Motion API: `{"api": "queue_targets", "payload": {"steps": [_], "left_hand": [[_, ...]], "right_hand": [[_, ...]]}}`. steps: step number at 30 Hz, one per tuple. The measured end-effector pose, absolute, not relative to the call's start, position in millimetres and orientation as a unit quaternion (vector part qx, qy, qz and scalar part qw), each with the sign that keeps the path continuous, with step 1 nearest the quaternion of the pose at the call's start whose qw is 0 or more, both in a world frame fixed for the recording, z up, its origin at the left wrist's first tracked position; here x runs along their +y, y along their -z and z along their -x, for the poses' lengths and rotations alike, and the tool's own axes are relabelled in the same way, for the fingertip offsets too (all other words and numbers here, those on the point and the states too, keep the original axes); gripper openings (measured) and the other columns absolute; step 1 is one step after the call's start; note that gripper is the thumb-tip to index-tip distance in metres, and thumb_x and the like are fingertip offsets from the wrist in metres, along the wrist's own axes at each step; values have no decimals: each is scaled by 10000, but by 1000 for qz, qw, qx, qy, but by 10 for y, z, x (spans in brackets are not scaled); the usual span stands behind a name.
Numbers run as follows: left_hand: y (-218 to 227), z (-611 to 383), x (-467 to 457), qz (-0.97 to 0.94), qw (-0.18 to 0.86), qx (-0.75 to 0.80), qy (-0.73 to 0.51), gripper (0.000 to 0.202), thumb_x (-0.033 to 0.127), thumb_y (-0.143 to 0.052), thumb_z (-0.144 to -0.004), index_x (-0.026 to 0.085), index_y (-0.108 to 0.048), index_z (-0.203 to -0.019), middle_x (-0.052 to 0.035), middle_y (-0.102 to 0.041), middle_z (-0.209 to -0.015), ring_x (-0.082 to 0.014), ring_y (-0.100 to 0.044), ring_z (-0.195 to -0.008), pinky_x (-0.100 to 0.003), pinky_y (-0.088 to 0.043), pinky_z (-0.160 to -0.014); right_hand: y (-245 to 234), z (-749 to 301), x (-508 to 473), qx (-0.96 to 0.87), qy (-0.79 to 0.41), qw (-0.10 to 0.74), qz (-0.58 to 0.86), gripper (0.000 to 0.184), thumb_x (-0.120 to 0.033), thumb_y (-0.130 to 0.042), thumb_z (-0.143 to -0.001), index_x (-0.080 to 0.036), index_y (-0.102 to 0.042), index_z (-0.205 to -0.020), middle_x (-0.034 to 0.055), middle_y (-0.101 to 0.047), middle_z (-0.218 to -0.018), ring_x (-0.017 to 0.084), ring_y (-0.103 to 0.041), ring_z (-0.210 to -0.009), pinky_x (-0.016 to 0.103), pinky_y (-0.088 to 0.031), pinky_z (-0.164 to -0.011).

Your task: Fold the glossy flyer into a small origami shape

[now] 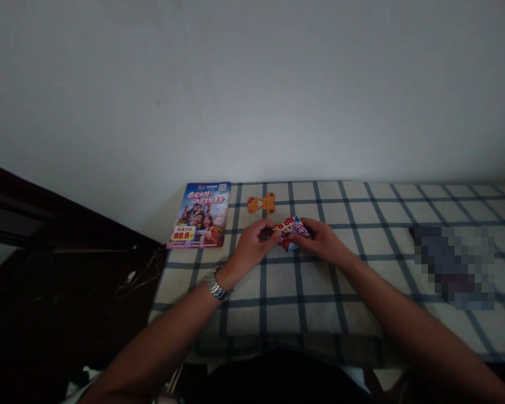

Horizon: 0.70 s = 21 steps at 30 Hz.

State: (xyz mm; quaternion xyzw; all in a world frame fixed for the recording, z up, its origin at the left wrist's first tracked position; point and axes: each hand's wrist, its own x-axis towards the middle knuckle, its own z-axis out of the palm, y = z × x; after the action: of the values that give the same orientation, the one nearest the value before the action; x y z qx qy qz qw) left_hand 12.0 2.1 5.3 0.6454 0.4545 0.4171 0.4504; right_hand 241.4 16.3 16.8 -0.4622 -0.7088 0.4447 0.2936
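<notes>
Between both hands is a folded flyer (293,228), small and colourful, with red digits on a yellow patch and blue and pink print. My left hand (261,238), with a metal watch (217,284) on its wrist, pinches the left side. On the opposite side my right hand (318,240) grips it, thumb on top and fingers behind. Parts of the paper are hidden by the fingers. Just beyond my left hand lies a flat orange bear cutout (261,203). Farther left, a flyer (202,216) with similar print lies flat, marked 89.9.
A checked cloth (278,286) covers the table, which meets a pale wall (252,90) at the back. On the right lies a dark, pixelated object (450,264). Left of the table is a dark, low area with a thin wire-like thing (141,280).
</notes>
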Motion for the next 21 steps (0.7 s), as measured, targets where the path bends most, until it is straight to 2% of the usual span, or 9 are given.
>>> {"api": "queue_targets", "payload": {"steps": [5,12,21], "left_hand": [[-78,-136,1,-652,457,444,-411,230,399,-697,-921,178,-654,-965,-27,-707,-881,-160,-666,-790,-251,-515,-708],[-98,-154,-20,-651,469,447,-395,272,436,-685,-928,174,-660,-992,-39,-721,-912,-183,-696,-831,-271,-543,-736],[-80,-179,-38,-681,440,451,-373,238,402,-666,-944,165,-681,-946,-26,-690,-854,-153,-637,-751,-242,-488,-661]], "right_hand": [[-165,-2392,149,-709,-445,303,456,346,-506,-704,-902,-168,-714,-977,18,-682,-783,156,-540,-666,268,-415,-595],[-178,-2383,151,-710,-446,299,456,324,-482,-684,-910,-172,-720,-997,22,-705,-793,164,-574,-677,265,-436,-605],[-162,-2352,116,-723,-436,274,461,272,-430,-680,-912,-174,-730,-989,18,-721,-792,154,-571,-653,259,-424,-594]]}}
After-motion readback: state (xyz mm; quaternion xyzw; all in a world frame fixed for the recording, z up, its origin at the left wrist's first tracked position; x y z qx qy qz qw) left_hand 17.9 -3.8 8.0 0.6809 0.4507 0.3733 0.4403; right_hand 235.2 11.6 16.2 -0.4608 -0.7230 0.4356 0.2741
